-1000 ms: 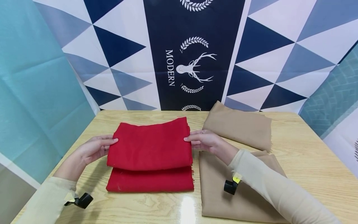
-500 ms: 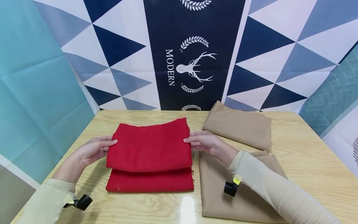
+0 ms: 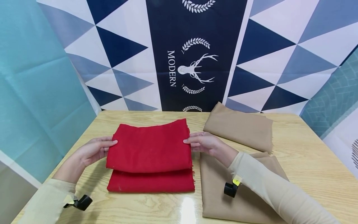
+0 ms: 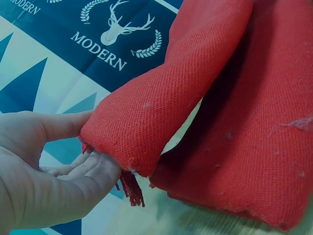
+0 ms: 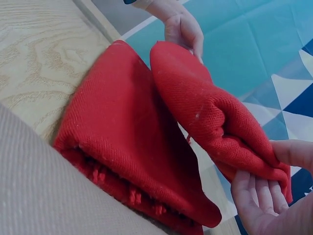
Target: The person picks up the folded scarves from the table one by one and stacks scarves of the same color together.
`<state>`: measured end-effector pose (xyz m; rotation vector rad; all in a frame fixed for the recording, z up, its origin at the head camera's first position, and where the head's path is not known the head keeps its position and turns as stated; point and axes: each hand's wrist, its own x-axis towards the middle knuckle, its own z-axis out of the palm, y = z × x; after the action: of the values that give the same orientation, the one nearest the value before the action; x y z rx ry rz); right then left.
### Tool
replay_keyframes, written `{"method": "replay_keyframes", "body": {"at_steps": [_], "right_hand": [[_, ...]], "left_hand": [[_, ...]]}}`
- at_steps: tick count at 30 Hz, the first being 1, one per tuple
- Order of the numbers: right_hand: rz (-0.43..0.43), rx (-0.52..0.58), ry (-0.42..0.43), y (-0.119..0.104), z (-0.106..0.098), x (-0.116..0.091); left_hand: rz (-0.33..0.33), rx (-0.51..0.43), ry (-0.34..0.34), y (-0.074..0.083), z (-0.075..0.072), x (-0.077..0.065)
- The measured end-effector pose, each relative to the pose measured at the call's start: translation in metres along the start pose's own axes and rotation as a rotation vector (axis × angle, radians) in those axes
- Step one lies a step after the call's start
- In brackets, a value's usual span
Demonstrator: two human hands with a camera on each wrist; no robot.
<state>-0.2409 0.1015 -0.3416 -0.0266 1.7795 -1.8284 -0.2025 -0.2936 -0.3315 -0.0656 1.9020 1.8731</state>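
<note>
A red fabric bundle (image 3: 149,147) with a frayed fringe hangs between my two hands, tilted above a second folded red layer (image 3: 151,183) lying on the table. Whether the two are joined is hidden. At the left edge, my left hand (image 3: 93,150) pinches the upper fabric, thumb on top and fingers beneath. The left wrist view shows a gap between the raised fold (image 4: 146,107) and the layer below it. My right hand (image 3: 205,143) grips the opposite edge the same way. There, the right wrist view shows the fabric bunched and creased near the right fingers (image 5: 264,193).
On the right of the wooden table (image 3: 145,207), a large folded tan cloth (image 3: 218,199) lies partly under my right forearm. Behind it is a smaller folded tan cloth (image 3: 240,127). A patterned curtain (image 3: 195,77) closes off the back, and a teal sheet (image 3: 42,93) hangs at the left.
Over the last second the raised red fabric has sunk very slightly, both hands still holding it. The head view has shifted a little.
</note>
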Motion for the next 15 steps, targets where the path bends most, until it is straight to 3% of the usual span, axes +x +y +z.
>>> {"method": "replay_keyframes", "body": {"at_steps": [15], "right_hand": [[0.006, 0.002, 0.001, 0.0019, 0.0019, -0.0025]], "left_hand": [[-0.005, -0.013, -0.007, -0.004, 0.0002, -0.0035]]}}
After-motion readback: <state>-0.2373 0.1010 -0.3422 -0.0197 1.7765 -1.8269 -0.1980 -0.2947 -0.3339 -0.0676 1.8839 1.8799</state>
